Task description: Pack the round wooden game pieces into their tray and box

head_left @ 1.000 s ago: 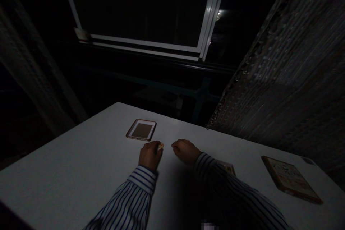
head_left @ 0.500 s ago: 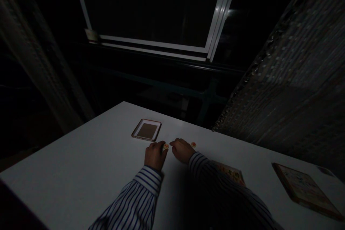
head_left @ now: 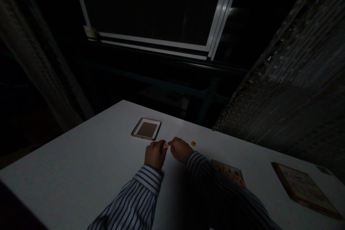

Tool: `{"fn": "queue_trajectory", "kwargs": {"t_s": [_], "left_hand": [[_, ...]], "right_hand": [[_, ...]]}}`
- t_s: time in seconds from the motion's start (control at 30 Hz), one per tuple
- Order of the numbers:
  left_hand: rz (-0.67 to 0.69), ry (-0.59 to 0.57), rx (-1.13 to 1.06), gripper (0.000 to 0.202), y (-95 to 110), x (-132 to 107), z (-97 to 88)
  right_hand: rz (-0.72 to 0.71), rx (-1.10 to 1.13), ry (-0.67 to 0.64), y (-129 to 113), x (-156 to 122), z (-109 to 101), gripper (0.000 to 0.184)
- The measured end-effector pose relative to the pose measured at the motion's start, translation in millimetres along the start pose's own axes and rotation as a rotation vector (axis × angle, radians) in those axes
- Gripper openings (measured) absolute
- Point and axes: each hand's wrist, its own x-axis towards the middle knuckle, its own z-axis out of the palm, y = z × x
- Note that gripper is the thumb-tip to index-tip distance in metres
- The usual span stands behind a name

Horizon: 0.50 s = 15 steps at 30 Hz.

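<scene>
The scene is very dark. My left hand (head_left: 154,153) and my right hand (head_left: 180,149) meet on the white table (head_left: 81,172), both in striped sleeves. Between their fingertips sits a small round orange-marked piece (head_left: 165,145); both hands pinch at it. A second small round piece (head_left: 193,143) lies on the table just right of my right hand. A shallow square tray with a brown middle (head_left: 146,129) lies just beyond my left hand.
A flat board with pictures (head_left: 230,173) lies partly under my right forearm. A larger flat picture board (head_left: 304,190) lies at the table's right. A dark window frame (head_left: 215,18) is behind, and a tall wrapped stack (head_left: 291,79) stands at right.
My hands have come together on the small round piece that my left hand held. A second round piece came into view to the right of my right hand as it moved left.
</scene>
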Motion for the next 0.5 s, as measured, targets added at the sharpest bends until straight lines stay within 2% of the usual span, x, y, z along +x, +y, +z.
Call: {"fn": "queue_trajectory", "kwargs": {"t_s": [0.3, 0.5], "left_hand": [[0.057, 0.110, -0.010, 0.030, -1, 0, 1.8], [0.111, 0.188, -0.034, 0.031, 1, -1, 0.4]], "right_hand": [[0.019, 0.032, -0.017, -1, -4, -5, 0.034], [-0.019, 0.097, 0.047, 0, -10, -11, 0.037]]}}
